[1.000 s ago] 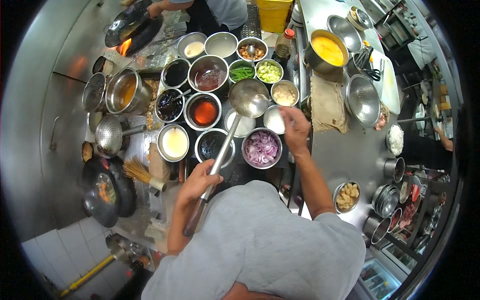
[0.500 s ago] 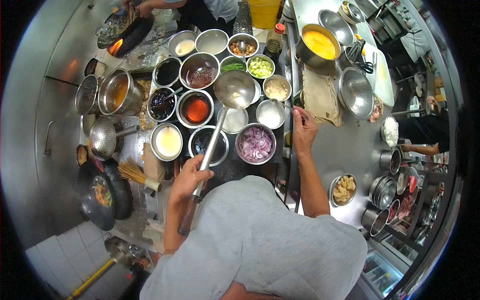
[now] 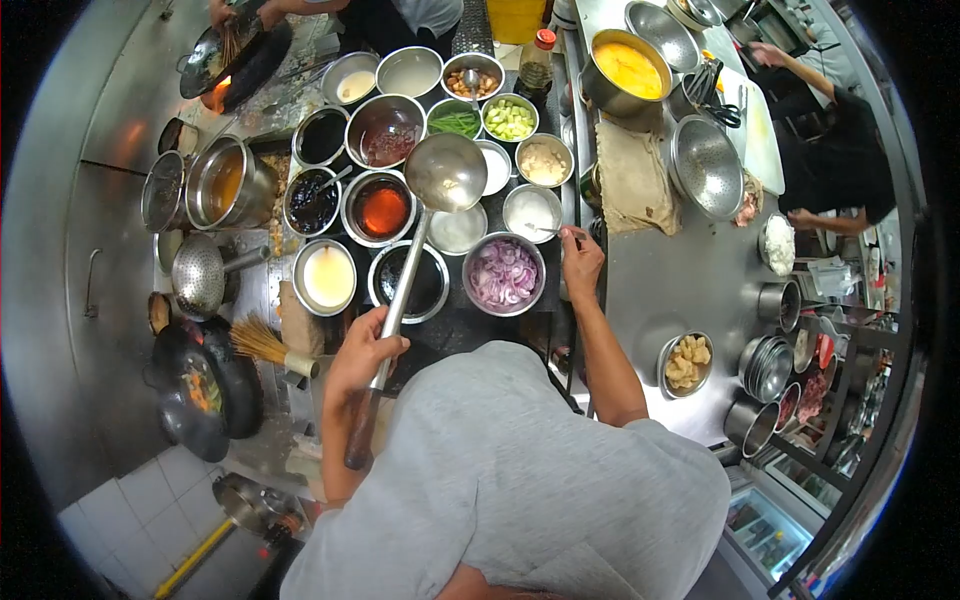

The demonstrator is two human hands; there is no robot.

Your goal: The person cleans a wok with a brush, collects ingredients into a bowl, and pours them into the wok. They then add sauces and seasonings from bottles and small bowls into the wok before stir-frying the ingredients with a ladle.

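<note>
My left hand (image 3: 362,352) is closed around the handle of a long metal ladle (image 3: 447,172). The ladle's bowl hangs over the seasoning bowls, next to a bowl of white powder (image 3: 496,168). With pinched fingers, my right hand (image 3: 583,265) holds the thin handle of a small spoon (image 3: 547,230). The spoon's other end reaches into a second bowl of white granules (image 3: 530,208). Just left of that hand stands a bowl of sliced purple onion (image 3: 504,275). Bowls of red oil (image 3: 383,211) and dark sauce (image 3: 411,284) sit beneath and beside the ladle.
At left are a wok with food (image 3: 203,388), a bamboo brush (image 3: 262,340) and a perforated strainer (image 3: 199,276). The right counter carries a folded cloth (image 3: 638,180), a colander (image 3: 708,167) and a pot of yellow liquid (image 3: 628,68). Other people work at the top left and far right.
My right hand has moved from beside the cloth to the bowl of white granules and taken hold of the spoon. My left hand keeps the ladle over the bowls.
</note>
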